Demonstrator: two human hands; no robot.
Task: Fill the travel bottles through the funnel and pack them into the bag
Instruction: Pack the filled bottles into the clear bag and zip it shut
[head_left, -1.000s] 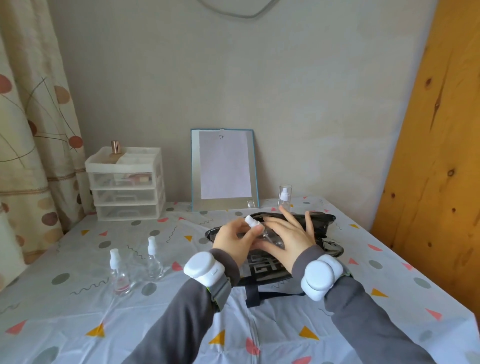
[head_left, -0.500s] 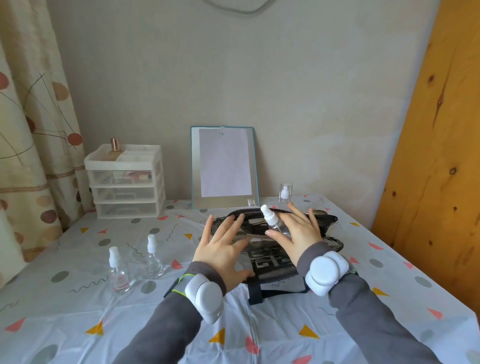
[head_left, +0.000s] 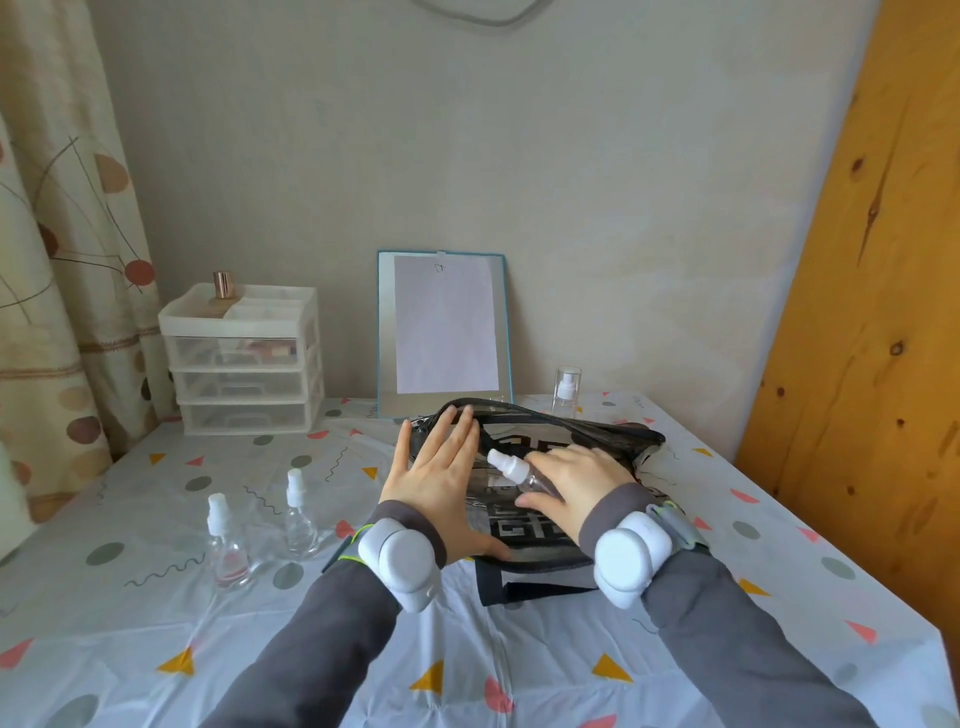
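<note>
A clear toiletry bag with black trim and a black pattern lies at the table's middle, its zipper edge raised. My left hand presses flat on the bag's left side, fingers straight. My right hand grips a small clear spray bottle with a white cap, tilted with the cap pointing up-left over the bag. Two more clear spray bottles stand to the left on the tablecloth, one nearer me and one behind it. A capped clear bottle stands behind the bag by the wall.
A white three-drawer organiser sits at the back left with a copper-capped item on top. A blue-framed board with white paper leans on the wall. A curtain hangs left; a wooden panel stands right. The table edge runs right.
My left hand let go of the bottle and went flat onto the bag's left side. My right hand carried the bottle down and lower over the bag, tilting it more.
</note>
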